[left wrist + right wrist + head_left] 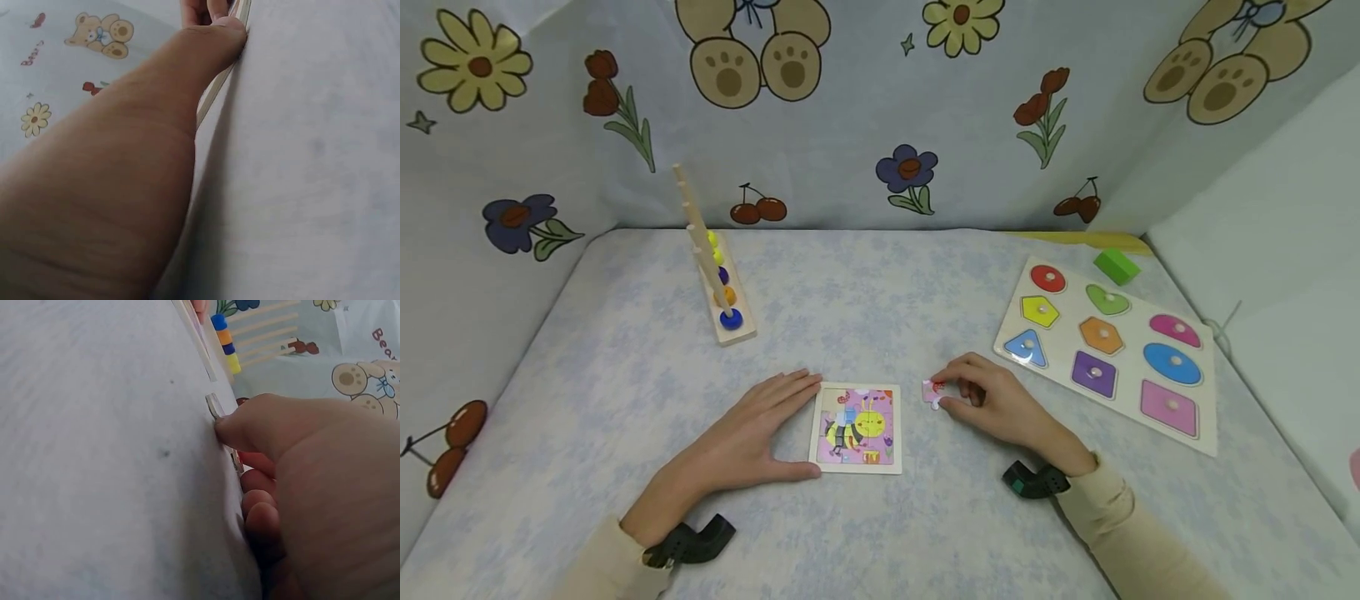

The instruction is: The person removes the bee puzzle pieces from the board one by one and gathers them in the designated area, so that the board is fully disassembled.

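Note:
A small square jigsaw puzzle (871, 423) with a bee picture lies in a white wooden frame (857, 469) on the table; its upper left corner shows bare pale wood. Along the frame's left side rests my left hand (752, 433), fingers extended to the upper corner and thumb at the lower one. In the left wrist view the thumb (228, 34) touches the frame's edge. To the right of the frame, my right hand (992, 402) pinches a pink puzzle piece (932, 392) between thumb and fingers. The piece (214, 406) is partly hidden by the thumb in the right wrist view.
A shape board (1131, 379) with knobbed, coloured shapes lies at the right, a green block (1117, 267) just behind it. At the back left stands a wooden peg rack (736, 335) with coloured beads. A patterned cloth (835, 142) hangs behind the table.

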{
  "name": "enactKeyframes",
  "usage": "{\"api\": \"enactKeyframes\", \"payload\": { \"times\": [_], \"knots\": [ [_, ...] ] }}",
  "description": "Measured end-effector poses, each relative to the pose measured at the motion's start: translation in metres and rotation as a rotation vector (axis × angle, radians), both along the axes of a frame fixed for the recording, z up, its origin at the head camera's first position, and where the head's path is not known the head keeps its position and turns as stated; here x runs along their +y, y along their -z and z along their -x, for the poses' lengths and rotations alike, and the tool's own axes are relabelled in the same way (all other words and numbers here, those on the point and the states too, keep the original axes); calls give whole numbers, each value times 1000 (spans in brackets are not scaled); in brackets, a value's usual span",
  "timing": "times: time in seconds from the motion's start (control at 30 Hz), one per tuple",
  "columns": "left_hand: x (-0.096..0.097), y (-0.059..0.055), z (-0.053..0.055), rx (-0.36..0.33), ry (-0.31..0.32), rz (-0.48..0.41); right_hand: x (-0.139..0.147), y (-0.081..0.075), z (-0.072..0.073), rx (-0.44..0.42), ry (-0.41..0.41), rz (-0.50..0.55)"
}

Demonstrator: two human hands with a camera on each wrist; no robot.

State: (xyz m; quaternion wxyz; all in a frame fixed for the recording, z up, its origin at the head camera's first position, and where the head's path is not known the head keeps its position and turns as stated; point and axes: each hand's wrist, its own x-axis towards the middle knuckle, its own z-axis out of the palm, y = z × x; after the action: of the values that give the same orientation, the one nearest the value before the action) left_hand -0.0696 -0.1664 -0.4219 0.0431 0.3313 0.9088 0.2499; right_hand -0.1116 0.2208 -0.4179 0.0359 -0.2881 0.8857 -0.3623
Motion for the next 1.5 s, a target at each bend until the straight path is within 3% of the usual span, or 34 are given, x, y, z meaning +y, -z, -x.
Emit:
{"api": "enactKeyframes", "payload": {
  "times": [0.23, 0.7, 1.17, 1.5],
  "knots": [
    [1, 0, 1, 10, 6, 9, 1, 1, 1, 36, -4, 25],
    [-1, 0, 1, 39, 5, 22, -2, 0, -1, 23, 6, 20],
    [2, 0, 2, 18, 16, 3, -7, -10, -5, 71, 87, 27],
    [0, 0, 0, 15, 2, 6, -47, -32, -4, 4, -37, -34]
  ]
}}
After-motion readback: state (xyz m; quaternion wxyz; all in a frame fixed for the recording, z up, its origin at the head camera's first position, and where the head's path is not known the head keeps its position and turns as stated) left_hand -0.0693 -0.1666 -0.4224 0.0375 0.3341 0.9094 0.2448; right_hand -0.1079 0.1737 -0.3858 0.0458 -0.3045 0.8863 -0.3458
